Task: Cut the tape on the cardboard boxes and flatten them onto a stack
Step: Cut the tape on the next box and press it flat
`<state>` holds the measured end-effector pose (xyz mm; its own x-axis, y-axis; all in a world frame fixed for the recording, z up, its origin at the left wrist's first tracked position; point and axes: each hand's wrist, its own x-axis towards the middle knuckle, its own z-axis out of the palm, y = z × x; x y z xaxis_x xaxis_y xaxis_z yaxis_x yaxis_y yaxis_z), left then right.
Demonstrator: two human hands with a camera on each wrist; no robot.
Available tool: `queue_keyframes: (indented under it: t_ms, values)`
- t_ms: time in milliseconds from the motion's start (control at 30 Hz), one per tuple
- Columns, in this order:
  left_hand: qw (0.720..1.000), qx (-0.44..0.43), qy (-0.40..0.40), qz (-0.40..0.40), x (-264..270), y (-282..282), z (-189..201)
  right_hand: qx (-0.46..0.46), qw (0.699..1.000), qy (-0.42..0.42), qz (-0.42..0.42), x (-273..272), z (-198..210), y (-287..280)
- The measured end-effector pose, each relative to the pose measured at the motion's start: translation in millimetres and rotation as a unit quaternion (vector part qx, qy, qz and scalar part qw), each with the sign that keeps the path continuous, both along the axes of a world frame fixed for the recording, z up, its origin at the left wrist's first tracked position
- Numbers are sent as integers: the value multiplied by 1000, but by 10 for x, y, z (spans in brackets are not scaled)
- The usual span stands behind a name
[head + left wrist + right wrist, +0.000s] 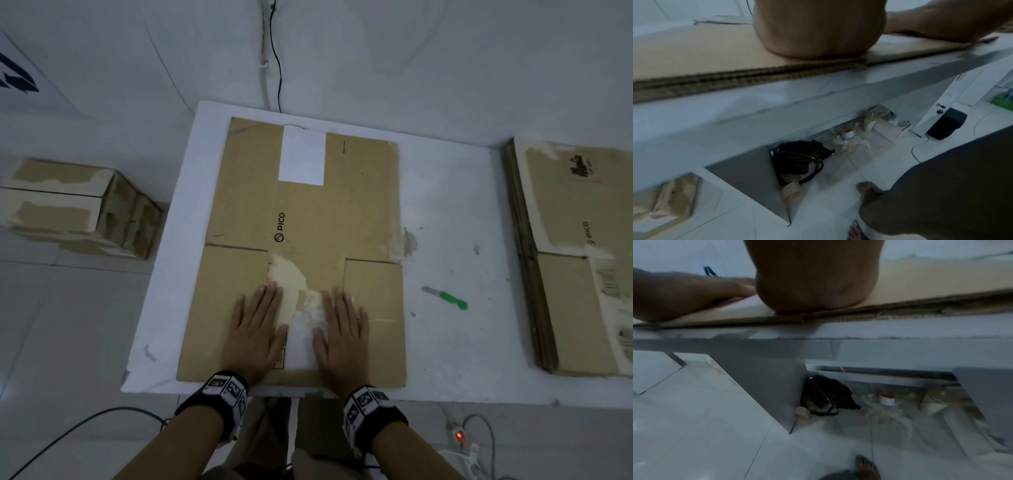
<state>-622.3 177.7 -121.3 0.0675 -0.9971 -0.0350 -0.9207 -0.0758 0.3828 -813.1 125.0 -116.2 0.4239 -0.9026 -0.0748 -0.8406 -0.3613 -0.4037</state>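
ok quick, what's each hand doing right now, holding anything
Left hand: open, fingers straight, pressing flat on the flattened brown cardboard box; holds nothing.
Right hand: open, flat on the same box; holds nothing.

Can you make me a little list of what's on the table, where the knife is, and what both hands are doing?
Table: white table
Middle: flattened cardboard box marked PICO, lying flat
Left hand: flat, fingers straight, pressing the near part of the box
Right hand: flat beside it, pressing too
Knife: green-handled knife lying on the table right of the box, nobody touching it
Stack: flattened boxes piled at the table's right end
Floor, left: taped cardboard box, not flattened
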Motion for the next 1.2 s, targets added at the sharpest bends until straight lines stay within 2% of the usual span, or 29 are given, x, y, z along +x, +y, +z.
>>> queue_keyframes:
  t_ms: [333, 467, 633, 767, 1000, 1100, 1200]
  values:
    - [1000, -4, 24, 11, 8, -36, -23, -3, 1000, -26, -15, 28, 43, -38]
    - [998, -17, 43, 39, 9, -317, 20, -9, 998, -60, -9, 92, 59, -303]
    - [999, -11, 22, 49, 160, -849, 52, -39, 999, -1, 21, 184, 18, -753]
    - [999, 11, 11, 35, 369, -1402, 41, -48, 999, 2, 22, 341, -5, -1209]
    - [1000, 17, -6, 22, 713, -2553, 7, -55, 998, 4, -4, 736, -80, -2468]
    - [999, 2, -13, 33, 757, -2790, -6, -61, 998, 23, -4, 907, -77, -2902]
    - [999, -31, -15, 34, 734, -2790, -44, -65, 997, 39, -8, 949, -109, -2977]
